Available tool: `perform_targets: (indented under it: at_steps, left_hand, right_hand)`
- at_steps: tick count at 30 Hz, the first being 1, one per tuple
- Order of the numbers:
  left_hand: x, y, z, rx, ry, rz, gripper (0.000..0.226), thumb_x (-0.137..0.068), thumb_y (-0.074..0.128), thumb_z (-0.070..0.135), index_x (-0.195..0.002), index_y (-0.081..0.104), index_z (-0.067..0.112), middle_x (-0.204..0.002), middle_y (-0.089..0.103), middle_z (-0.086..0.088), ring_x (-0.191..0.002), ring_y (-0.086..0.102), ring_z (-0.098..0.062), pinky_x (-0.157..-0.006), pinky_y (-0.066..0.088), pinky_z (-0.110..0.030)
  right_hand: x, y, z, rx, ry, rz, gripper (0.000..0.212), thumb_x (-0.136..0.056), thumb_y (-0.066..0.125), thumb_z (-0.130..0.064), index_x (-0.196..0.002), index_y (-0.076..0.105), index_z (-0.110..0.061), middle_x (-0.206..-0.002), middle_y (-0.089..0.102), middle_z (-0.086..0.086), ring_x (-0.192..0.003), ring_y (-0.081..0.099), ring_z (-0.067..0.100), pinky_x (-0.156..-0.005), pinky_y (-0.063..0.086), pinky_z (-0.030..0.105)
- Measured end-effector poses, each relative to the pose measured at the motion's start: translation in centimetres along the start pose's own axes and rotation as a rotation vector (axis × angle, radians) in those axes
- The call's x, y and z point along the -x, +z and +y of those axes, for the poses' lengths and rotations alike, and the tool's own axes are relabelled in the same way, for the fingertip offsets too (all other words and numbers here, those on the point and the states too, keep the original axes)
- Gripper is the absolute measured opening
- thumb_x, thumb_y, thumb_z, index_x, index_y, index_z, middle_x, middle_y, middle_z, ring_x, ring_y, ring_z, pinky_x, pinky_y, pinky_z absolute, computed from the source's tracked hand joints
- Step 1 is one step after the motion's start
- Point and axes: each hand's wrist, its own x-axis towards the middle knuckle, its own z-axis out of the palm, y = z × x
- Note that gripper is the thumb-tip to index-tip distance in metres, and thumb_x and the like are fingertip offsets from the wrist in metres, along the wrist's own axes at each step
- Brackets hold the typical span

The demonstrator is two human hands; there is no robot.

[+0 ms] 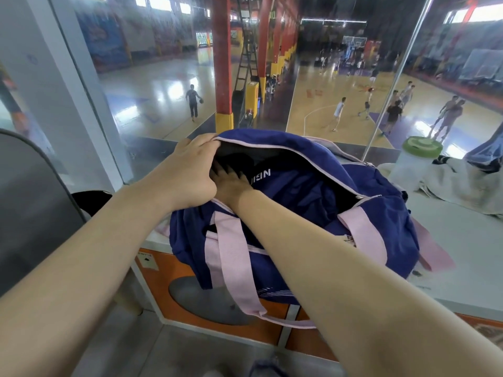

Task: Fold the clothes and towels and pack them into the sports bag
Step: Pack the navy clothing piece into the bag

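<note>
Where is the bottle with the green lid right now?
In the head view, the translucent bottle with the green lid stands at right on the white ledge, between the navy sports bag and crumpled white cloth.

bright daylight, glossy floor (163,88) glare, edges perhaps warped.

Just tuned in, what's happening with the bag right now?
A person is packing the navy sports bag on the ledge. The left hand grips the edge of the zipper opening, holding it open, while the right hand reaches inside, pressing down a dark garment. A pale towel lies unpacked to the right.
</note>
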Motion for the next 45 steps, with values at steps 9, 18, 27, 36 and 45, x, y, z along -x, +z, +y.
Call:
perform_targets:
  at_steps: [9, 18, 27, 36, 45]
  left_hand:
    - [0.8, -0.6, 0.2, -0.111, -0.082, -0.129, 0.079, -0.080, 0.058, 0.007, -0.151, 0.027, 0.020, -0.163, 0.004, 0.000, -0.146, 0.009, -0.030, -0.116, 0.022, -0.046]
    - [0.9, 3.3, 8.0, -0.218, 0.280, 0.160, 0.031, -0.088, 0.051, 0.018, -0.115, 0.066, 0.023, -0.128, 0.058, 0.000, -0.118, 0.049, -0.025, -0.099, 0.041, -0.042]
    - [-4.5, 11.0, 13.8, 0.046, 0.138, -0.458, 0.062, -0.094, 0.043, 0.060, -0.150, 0.021, 0.047, -0.164, 0.006, 0.004, -0.150, 0.009, -0.028, -0.117, 0.013, -0.058]
    - [-6.3, 13.9, 15.0, -0.091, 0.193, -0.408, 0.069, -0.097, 0.046, 0.045, -0.151, 0.005, 0.048, -0.163, -0.012, 0.006, -0.149, -0.011, -0.026, -0.116, 0.001, -0.062]
    - [-7.8, 12.7, 16.0, -0.017, 0.128, -0.475, 0.070, -0.094, 0.049, 0.051, -0.153, 0.011, 0.044, -0.165, -0.003, 0.002, -0.150, -0.004, -0.029, -0.119, 0.007, -0.056]
  right_hand:
    - [6.2, -4.1, 5.0, -0.141, -0.084, 0.150, 0.052, -0.098, 0.050, -0.036, -0.143, 0.040, -0.011, -0.142, 0.052, 0.010, -0.128, 0.049, 0.027, -0.101, 0.034, 0.028]
    - [17.2, -7.4, 12.9, 0.413, 0.187, 0.161, 0.017, -0.089, 0.048, -0.017, -0.102, 0.058, -0.016, -0.107, 0.065, 0.011, -0.096, 0.060, 0.032, -0.072, 0.042, 0.033]
    - [21.2, -8.5, 15.2, 0.779, 0.193, 0.104, 0.042, -0.099, 0.032, -0.041, -0.088, 0.070, -0.026, -0.099, 0.071, -0.005, -0.109, 0.058, 0.020, -0.116, 0.010, 0.051]
    - [21.6, -8.8, 15.5, 0.750, 0.329, 0.337, 0.062, -0.089, 0.046, -0.033, -0.144, 0.030, -0.008, -0.094, 0.068, 0.000, -0.102, 0.059, 0.027, -0.117, -0.002, 0.053]
    - [22.0, -8.2, 18.3, 0.514, 0.246, 0.443, 0.045, -0.091, 0.042, -0.025, -0.136, 0.041, -0.022, -0.102, 0.070, -0.002, -0.106, 0.059, 0.025, -0.118, 0.000, 0.050]
